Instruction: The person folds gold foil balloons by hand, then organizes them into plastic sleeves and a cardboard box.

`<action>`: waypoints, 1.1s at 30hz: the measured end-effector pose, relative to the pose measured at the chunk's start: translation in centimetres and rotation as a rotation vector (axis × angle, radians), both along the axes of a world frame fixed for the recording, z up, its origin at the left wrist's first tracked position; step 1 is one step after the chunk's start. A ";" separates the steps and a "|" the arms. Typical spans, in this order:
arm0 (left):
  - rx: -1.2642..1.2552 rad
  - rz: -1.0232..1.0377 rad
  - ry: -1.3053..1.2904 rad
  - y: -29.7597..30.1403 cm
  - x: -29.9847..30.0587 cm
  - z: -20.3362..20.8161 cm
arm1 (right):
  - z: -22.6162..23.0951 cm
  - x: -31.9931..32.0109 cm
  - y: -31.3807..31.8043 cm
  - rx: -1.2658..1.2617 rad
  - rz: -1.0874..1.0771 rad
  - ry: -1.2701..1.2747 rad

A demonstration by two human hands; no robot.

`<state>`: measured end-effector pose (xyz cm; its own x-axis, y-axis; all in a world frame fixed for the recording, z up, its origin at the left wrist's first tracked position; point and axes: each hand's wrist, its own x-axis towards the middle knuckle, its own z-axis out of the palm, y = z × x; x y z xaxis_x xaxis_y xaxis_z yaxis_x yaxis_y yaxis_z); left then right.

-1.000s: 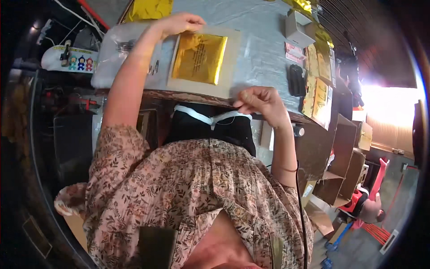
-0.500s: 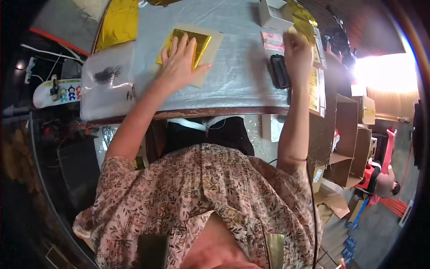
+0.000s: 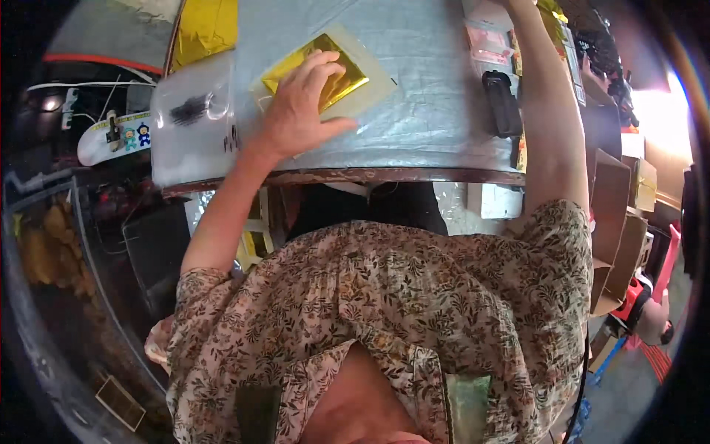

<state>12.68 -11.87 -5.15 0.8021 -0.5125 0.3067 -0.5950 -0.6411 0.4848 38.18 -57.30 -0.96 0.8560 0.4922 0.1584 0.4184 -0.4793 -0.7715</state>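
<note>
My left hand (image 3: 297, 109) lies over a shiny gold foil packet (image 3: 350, 80), fingers partly bent and thumb stretched away to the right. The packet is on a pale translucent sheet (image 3: 381, 87), set at a slant on the table covering. Part of the foil is hidden under my fingers. My right forearm (image 3: 546, 81) reaches up past the table's right side. The right hand lies beyond the upper edge of the picture, so its fingers and anything in them are hidden.
Clear plastic bags (image 3: 194, 122) lie at the table's left, below yellow foil (image 3: 205, 33). Toward the right are a black case (image 3: 502, 103) and pink-and-white packets (image 3: 488, 43). Brown cardboard boxes (image 3: 610, 214) stand beyond the right side. Another person (image 3: 651, 318) is farther off.
My right arm has stretched farther away, carrying the hand out of the picture. My left hand stays on the gold packet, which now appears turned, along with its sheet. The whole view has shifted.
</note>
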 end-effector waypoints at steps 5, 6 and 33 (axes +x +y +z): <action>-0.028 0.059 0.014 -0.7 -1.3 -0.8 | 0.2 -3.3 9.2 -0.924 -0.737 -0.242; -0.038 0.071 -0.005 -0.8 -1.5 -0.9 | 0.1 -3.2 9.2 -0.922 -0.742 -0.236; -0.066 0.066 -0.257 -1.2 -2.3 -0.3 | -5.0 -31.9 20.3 -0.095 -0.394 -0.288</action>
<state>10.36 -13.08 -5.49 0.7245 -0.4336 0.5358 -0.6618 -0.6549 0.3649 6.29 -36.98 -5.94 0.9079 0.1641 0.3857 0.3811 -0.7063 -0.5966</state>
